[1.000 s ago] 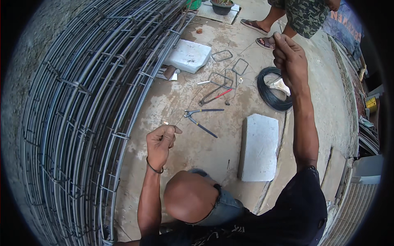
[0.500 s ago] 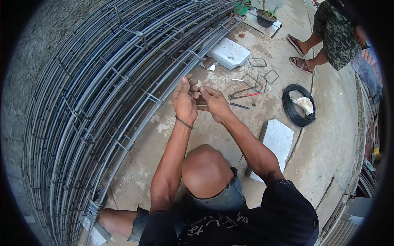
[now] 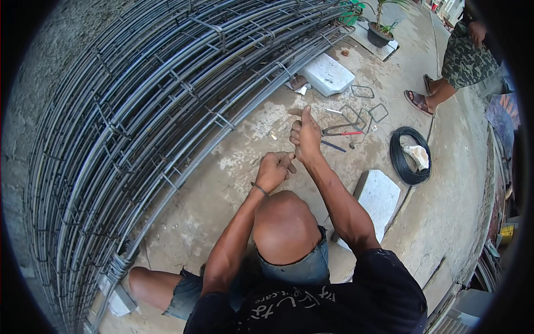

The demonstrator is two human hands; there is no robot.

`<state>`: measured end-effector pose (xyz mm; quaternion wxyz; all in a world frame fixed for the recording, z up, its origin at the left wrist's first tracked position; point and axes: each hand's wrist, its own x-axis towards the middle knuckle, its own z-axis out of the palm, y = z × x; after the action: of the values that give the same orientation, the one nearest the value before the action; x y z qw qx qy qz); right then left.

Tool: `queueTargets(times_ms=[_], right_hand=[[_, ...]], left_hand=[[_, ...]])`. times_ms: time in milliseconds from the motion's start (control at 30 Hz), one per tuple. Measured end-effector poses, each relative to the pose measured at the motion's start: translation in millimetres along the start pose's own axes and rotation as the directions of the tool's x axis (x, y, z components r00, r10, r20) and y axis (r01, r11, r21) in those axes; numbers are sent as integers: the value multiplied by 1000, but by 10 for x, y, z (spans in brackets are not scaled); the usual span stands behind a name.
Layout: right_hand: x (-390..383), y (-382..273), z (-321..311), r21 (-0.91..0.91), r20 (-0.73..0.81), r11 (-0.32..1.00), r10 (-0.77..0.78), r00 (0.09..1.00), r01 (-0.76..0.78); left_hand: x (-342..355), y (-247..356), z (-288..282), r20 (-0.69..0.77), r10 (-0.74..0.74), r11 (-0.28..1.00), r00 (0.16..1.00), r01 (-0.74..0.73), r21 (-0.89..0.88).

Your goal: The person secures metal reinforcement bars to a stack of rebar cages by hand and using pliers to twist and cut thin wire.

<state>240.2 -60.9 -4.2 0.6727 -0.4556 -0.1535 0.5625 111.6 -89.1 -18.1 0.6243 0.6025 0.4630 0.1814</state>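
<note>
My left hand [image 3: 275, 170] and my right hand [image 3: 306, 133] are close together above my bare knee, both with fingers closed on a thin wire, which is hard to make out. The right is slightly higher and farther forward than the left. Partly behind it on the concrete floor lie red-handled pincers [image 3: 347, 133] and a dark blue-handled tool [image 3: 335, 146]. Several bent steel rectangles [image 3: 378, 113] lie just beyond. A coil of black wire [image 3: 401, 164] with a pale lump [image 3: 418, 157] inside lies to the right.
Stacked rebar cages [image 3: 139, 111] fill the left side along a rough wall [image 3: 50, 33]. White blocks [image 3: 328, 75] [image 3: 377, 200] lie ahead and right. A potted plant [image 3: 381, 36] is at the back. Another person in camouflage shorts [image 3: 467, 61] stands at upper right.
My hands moved from wide apart to together, then slightly apart, the right now farther forward. The view shifted, so the floor items and other person appear farther right.
</note>
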Motion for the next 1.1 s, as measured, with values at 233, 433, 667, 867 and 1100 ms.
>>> queueTargets(times_ms=[233,433,667,867,1100], right_hand=[[157,94,-167,-650,274,621,-345,898,438],[47,-222,-234,-843,270,445,-137,953,302],[35,-513,-222,-832,175,469,-286,942,297],[-24,-281,-277,-635,361,668,-190,913,389],[-133,-221,-292,-619,312,708,-178,933,342]], left_hand=[[98,-101,-52,71,19,851,997,21,-524],[178,-94,-122,17,63,927,998,-52,-371],[118,-25,-170,5,-5,932,1000,6,-362],[149,1,-86,145,-58,803,988,132,-582],[213,-43,-36,22,-6,774,1000,19,-633]])
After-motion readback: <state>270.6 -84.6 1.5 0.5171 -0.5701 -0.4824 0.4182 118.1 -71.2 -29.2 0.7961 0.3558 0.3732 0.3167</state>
